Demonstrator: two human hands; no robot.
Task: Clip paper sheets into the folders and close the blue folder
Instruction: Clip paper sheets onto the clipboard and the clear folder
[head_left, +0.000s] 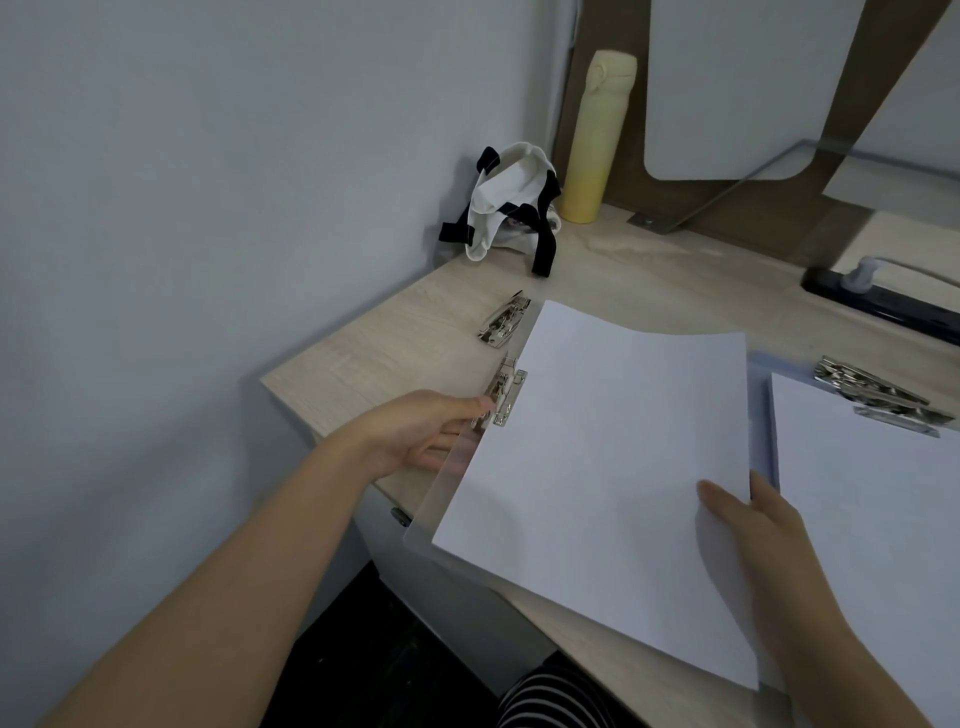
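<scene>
Item: paper sheet (597, 467), on the clear folder (447, 493) at the desk's (389, 332) left edge. My left hand (415, 436) pinches the clip (506, 395) along its left side. Right hand (753, 525), fingers together, steadies the opposite edge.

white paper (597, 467), yellow bottle (597, 140)

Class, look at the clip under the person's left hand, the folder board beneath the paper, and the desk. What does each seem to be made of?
Clip: shiny silvery metal, it glints. Folder board: probably frosted translucent plastic; fingers show through it. Desk: pale wood-grain, likely matt laminate.
</scene>
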